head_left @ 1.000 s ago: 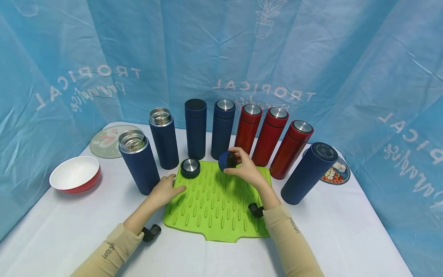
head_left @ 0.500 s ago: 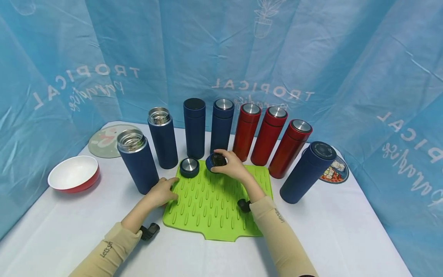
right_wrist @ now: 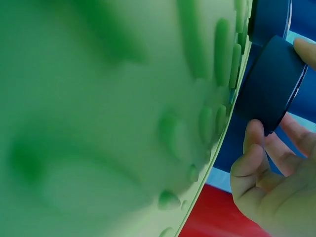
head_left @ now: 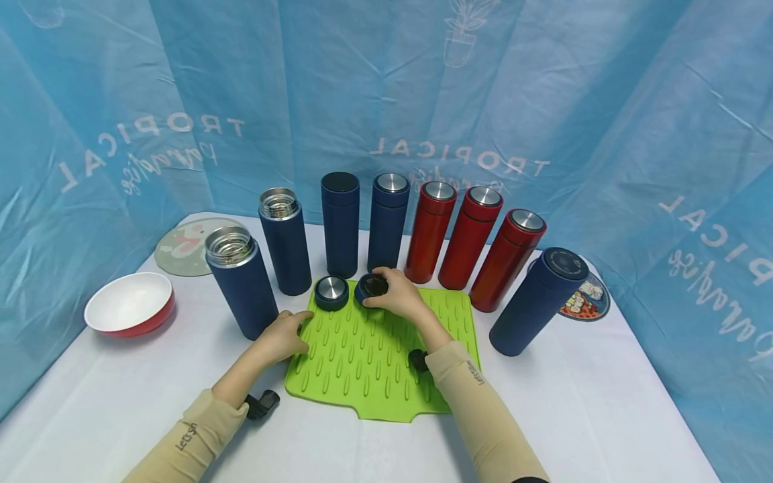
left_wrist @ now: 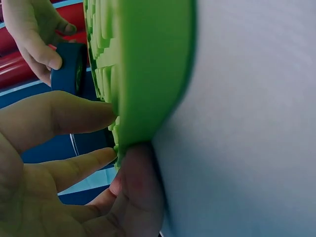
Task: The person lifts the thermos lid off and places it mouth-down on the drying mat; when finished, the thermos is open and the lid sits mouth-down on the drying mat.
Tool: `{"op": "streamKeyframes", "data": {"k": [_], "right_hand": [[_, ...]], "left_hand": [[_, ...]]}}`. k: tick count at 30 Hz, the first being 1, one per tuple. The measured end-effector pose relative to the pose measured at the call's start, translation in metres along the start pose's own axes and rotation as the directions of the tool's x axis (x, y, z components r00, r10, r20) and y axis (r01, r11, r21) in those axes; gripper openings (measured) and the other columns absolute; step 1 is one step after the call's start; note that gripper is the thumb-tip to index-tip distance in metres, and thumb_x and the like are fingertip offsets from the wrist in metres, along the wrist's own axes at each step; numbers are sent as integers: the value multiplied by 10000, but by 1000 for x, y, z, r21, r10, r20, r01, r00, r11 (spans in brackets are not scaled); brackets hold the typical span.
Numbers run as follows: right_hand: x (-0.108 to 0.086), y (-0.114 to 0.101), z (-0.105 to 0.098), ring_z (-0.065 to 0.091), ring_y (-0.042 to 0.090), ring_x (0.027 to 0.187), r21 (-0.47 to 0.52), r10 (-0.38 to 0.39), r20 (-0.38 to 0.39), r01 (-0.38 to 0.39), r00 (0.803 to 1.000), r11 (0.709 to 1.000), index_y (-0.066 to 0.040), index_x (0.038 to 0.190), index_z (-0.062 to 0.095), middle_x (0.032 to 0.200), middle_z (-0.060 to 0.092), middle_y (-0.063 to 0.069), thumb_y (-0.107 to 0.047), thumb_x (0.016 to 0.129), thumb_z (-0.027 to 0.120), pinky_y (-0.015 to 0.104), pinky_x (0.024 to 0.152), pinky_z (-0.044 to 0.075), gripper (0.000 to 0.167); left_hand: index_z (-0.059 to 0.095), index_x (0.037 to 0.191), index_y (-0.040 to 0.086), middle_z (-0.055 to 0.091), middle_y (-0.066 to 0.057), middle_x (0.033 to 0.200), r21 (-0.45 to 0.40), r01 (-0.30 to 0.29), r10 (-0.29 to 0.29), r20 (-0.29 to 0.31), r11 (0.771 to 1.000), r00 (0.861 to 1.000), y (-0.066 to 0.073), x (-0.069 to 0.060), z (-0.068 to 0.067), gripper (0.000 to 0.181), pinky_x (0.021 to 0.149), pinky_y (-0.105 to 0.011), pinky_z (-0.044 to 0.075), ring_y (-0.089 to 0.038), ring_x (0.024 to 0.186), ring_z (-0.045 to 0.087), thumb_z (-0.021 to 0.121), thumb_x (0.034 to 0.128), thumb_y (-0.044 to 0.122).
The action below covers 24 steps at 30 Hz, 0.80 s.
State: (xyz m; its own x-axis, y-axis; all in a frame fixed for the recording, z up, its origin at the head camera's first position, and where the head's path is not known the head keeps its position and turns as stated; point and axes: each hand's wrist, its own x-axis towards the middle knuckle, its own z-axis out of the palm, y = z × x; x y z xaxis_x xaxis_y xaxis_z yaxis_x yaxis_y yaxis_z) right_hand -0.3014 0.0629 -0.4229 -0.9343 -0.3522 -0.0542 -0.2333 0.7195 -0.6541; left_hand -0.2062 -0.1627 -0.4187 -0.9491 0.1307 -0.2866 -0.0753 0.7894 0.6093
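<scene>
The dark-faced lid point(head_left: 371, 287) is near the frame's centre. Left of it, the left hand point(head_left: 280, 338), fingers relaxed, rests against the green mat point(head_left: 374, 365), probably steadying it; a silver-topped cap point(head_left: 331, 291) sits left of centre; the right hand point(head_left: 399, 295) pinches the lid's sides, seemingly for control.

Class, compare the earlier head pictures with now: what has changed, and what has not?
The right hand, gripping the black-faced lid throughout, has moved it left beside the silver-topped lid and tipped its black face upward. The left hand has drawn its thumb back toward the left edge of the green mat. The silver-topped lid, bottles and bowl stayed put.
</scene>
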Motion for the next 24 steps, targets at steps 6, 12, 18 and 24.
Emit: {"op": "streamKeyframes", "data": {"k": [6,12,18,24], "right_hand": [[3,-1,2,473,243,1167,-67,-6,0,6,1000,998,-154,1341,475,1324,472,96,-323,740,758,405,953,407,686],[4,-2,4,499,233,1109,-100,-4,8,5,1000,995,-154,1341,481,1288,489,92,-326,739,756,394,917,428,684],[4,-1,6,506,236,1089,-113,3,19,-1,1000,994,-159,1338,486,1283,485,93,-314,743,754,399,902,436,671],[4,-1,6,514,231,1071,-130,-1,23,4,1000,991,-167,1333,493,1268,491,88,-317,740,757,395,890,442,666]], "left_hand": [[391,1363,-41,440,-210,1039,-3,18,-18,4,1000,1000,-1,3,1,711,622,-296,409,-251,770,475,669,710,-6],[394,1363,-37,439,-202,1034,-4,24,-24,9,1000,1000,-1,3,1,714,629,-299,407,-251,774,472,675,708,-3],[391,1359,-47,430,-208,1020,-15,18,-18,12,1000,1000,0,1,0,713,609,-298,416,-256,764,473,673,706,-11],[389,1370,-29,425,-202,1043,-30,46,-45,14,998,999,-1,3,2,709,596,-283,424,-248,766,484,674,721,-14]]}}
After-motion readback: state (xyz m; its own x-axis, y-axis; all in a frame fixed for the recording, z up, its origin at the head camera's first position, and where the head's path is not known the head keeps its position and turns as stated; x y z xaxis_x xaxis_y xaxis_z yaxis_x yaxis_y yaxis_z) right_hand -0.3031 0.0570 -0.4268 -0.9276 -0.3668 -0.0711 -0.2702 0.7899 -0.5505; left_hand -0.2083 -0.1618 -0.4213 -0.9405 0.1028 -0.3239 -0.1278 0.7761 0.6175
